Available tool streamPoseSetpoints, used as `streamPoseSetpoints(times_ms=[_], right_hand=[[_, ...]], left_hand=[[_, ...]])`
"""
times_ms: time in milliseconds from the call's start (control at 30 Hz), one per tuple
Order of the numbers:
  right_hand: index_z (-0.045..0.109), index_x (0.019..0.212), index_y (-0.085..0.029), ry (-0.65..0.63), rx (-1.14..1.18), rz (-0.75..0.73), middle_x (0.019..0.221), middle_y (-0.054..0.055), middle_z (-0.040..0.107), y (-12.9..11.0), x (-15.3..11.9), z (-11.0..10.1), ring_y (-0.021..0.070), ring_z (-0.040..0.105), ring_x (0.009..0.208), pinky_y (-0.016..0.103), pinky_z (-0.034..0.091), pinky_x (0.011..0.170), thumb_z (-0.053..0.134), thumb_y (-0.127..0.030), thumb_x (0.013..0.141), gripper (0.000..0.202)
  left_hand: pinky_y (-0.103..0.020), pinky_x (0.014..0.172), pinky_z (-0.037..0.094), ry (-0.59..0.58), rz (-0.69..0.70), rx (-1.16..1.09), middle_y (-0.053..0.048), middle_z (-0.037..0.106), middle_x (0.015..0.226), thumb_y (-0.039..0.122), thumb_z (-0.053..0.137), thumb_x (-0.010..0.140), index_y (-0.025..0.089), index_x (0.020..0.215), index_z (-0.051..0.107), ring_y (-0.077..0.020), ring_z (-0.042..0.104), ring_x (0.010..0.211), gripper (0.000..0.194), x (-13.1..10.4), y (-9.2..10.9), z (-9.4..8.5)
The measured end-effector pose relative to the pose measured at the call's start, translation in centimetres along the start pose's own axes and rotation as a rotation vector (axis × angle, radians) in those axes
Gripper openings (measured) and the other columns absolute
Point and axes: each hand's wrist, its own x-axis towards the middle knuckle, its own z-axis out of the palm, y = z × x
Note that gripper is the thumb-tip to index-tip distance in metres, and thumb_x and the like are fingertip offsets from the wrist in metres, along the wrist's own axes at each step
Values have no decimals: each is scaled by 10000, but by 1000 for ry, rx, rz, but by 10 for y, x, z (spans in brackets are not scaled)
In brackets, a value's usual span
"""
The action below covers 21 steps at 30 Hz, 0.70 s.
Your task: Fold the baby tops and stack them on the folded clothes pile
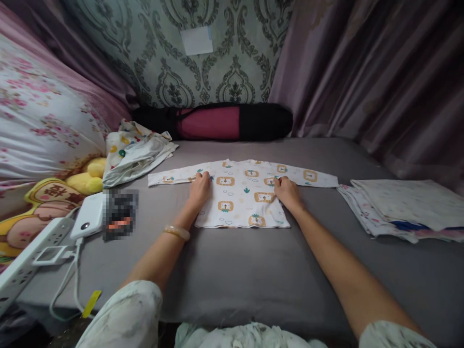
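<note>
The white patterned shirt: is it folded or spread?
Spread: the shirt lies flat on the gray surface, both sleeves stretched out sideways.

Passage over grey sheet point(239, 275), near side of left hand point(200, 188) and right hand point(287, 192). Obstacles: white device point(88, 215) leftward, folded cloths point(413, 205) rightward.

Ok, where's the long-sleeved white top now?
The long-sleeved white top lies spread at the centre of the head view, on the grey sheet, held by the left hand and right hand, just left of the folded stack.
</note>
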Motion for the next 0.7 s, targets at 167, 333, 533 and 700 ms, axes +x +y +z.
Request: streamPoseSetpoints(times_ms=[167,333,533,700], right_hand=[[691,969,-128,-55,174,-10,968,119,727,27,-7,-3,222,674,930,252,451,735,428,-307,932,320],[666,1050,-165,-132,38,-103,947,111,725,36,-63,-11,232,673,874,281,441,720,457,-342,918,304],[458,1374,-203,-167,-83,-147,971,117,717,29,-105,-23,271,675,839,310,419,667,411,-348,937,463],[486,1381,-248,-207,-29,-251,957,82,721,36,-97,-37,231,666,833,290,419,701,389,-306,939,456]], left_hand=[[-330,800,464,-9,-71,-177,-86,656,876,300,476,897,149,1168,486,-229,626,881,311,-23,-12,-9],[-319,746,475,-81,-140,-294,-37,657,759,378,533,849,170,1148,522,-205,632,761,365,-62,-18,-21],[-300,690,463,-133,-34,-318,-4,619,690,348,473,862,180,1282,490,-184,597,679,453,-96,-10,-30],[-290,687,435,-131,8,-320,-33,624,716,386,407,888,184,1197,610,-187,584,687,421,-98,-11,-37]])
